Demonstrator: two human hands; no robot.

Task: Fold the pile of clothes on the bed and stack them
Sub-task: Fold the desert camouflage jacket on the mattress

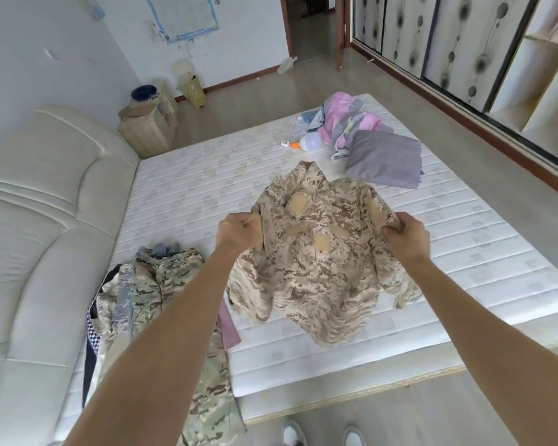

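You have two hands up — left hand [237,231] and right hand [406,235] — on one tan camo jacket [316,262] mid-frame. At lower left sits one pile [149,294] of unfolded clothes; how many pieces it holds you cannot tell. At upper right lie one folded grey piece [385,162], one pink heap [345,123] and one bulb [310,142]. One bed [187,188], one headboard [45,220] at left.

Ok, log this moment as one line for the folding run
step: spreading jacket | left hand: grips camo jacket shoulder | right hand: grips other shoulder | jacket: held above mattress | unfolded pile: left
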